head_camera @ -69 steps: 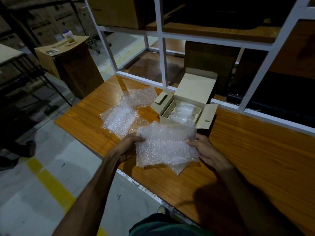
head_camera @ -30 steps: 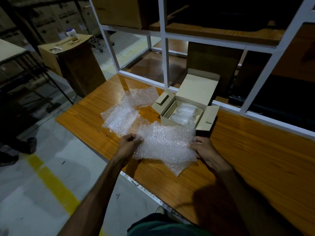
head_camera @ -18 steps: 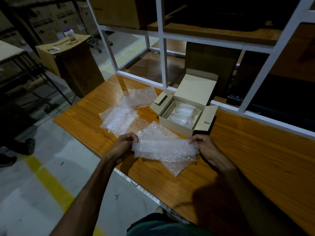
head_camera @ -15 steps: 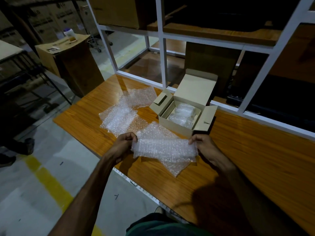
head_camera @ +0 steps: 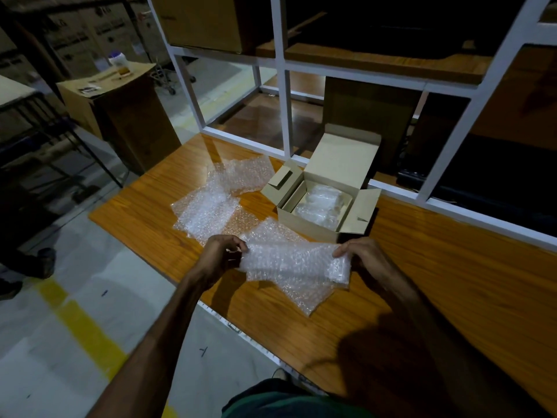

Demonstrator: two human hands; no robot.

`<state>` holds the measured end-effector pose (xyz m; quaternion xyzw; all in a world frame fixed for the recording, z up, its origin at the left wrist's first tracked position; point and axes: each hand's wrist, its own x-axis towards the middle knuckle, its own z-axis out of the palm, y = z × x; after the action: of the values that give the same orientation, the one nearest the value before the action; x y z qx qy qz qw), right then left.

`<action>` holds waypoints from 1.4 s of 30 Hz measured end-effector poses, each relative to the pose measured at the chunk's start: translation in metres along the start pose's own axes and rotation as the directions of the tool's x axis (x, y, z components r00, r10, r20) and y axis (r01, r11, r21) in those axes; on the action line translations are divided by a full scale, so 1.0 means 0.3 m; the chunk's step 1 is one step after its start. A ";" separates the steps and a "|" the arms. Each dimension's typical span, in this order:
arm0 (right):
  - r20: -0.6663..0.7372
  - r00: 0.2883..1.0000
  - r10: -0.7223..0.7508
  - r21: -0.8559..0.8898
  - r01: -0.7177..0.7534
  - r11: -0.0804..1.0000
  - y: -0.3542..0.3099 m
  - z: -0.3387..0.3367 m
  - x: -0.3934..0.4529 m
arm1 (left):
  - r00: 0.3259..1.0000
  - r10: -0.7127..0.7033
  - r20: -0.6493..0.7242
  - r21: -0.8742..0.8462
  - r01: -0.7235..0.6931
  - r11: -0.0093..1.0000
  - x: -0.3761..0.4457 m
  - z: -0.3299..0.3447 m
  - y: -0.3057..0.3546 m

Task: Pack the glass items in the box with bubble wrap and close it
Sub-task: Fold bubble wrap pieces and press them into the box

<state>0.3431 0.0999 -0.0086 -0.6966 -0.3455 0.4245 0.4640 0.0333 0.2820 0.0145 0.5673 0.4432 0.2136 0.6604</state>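
A small beige cardboard box point(head_camera: 304, 223) stands open on the wooden table point(head_camera: 452, 282), lid and side flaps up. Inside it lie bubble-wrapped items point(head_camera: 321, 205); the glass itself is hidden by the wrap. Just in front of the box I hold a folded bubble wrap sheet point(head_camera: 292, 262) stretched between both hands. My left hand point(head_camera: 221, 256) pinches its left end and my right hand point(head_camera: 364, 256) pinches its right end. Another sheet point(head_camera: 304, 297) lies flat under it on the table.
Loose bubble wrap sheets point(head_camera: 217, 203) lie on the table left of the box. A white metal frame point(head_camera: 284, 95) with shelves and cartons rises behind the box. The table's near edge point(head_camera: 241, 327) drops to the floor. A brown carton point(head_camera: 120, 113) stands at far left.
The sheet I held up flat in front of the box has been folded down into a narrower strip and lowered toward the table. Both hands kept their grip on its ends.
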 end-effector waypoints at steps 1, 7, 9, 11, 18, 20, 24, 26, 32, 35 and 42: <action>-0.021 1.000 -0.016 -0.011 0.016 1.000 -0.003 -0.004 -0.006 | 1.000 0.018 0.003 0.011 -0.018 1.000 -0.002 0.005 -0.001; -0.056 0.986 -0.159 -0.177 0.147 0.973 -0.003 0.009 -0.037 | 0.979 0.200 -0.041 0.201 -0.188 0.961 0.005 0.085 -0.008; -0.047 0.983 -0.180 -0.170 0.170 0.971 0.010 0.006 -0.034 | 0.977 0.208 -0.043 0.179 -0.198 0.964 0.013 0.087 -0.007; -0.066 0.981 -0.185 -0.159 0.173 0.972 0.020 0.009 -0.030 | 0.976 0.215 -0.035 0.182 -0.205 0.962 0.022 0.083 -0.005; -0.077 0.991 -0.109 -0.064 0.105 0.992 0.013 0.015 -0.043 | 0.989 0.128 0.068 0.267 -0.142 0.953 0.030 0.069 0.007; -0.053 0.996 -0.066 -0.064 0.063 0.996 0.012 0.010 -0.042 | 0.988 0.115 0.100 0.292 -0.140 0.946 0.029 0.067 0.018; -0.057 0.998 -0.032 -0.053 0.029 0.998 -0.023 0.007 -0.043 | 0.989 0.107 0.098 0.273 -0.130 0.953 0.045 0.073 0.040; -0.075 0.995 -0.069 -0.051 0.065 0.997 -0.066 0.003 -0.044 | 0.990 0.098 0.105 0.224 -0.119 0.967 0.060 0.086 0.054; -0.118 0.985 -0.123 -0.161 0.103 0.982 -0.176 -0.045 0.003 | 0.973 0.217 0.081 0.200 -0.229 0.953 0.106 0.125 0.105; -0.145 0.977 -0.156 -0.213 0.123 0.969 -0.221 -0.076 0.045 | 0.966 0.252 0.053 0.229 -0.258 0.939 0.128 0.144 0.121; -0.141 0.968 -0.207 -0.449 0.123 0.885 -0.318 -0.117 0.227 | 0.909 0.415 0.035 0.453 -0.385 0.804 0.185 0.236 0.163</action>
<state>0.3941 0.1785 0.0700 -0.7870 -0.4453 0.2284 0.3607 0.1314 0.2990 0.0388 0.7776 0.3722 0.2581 0.4361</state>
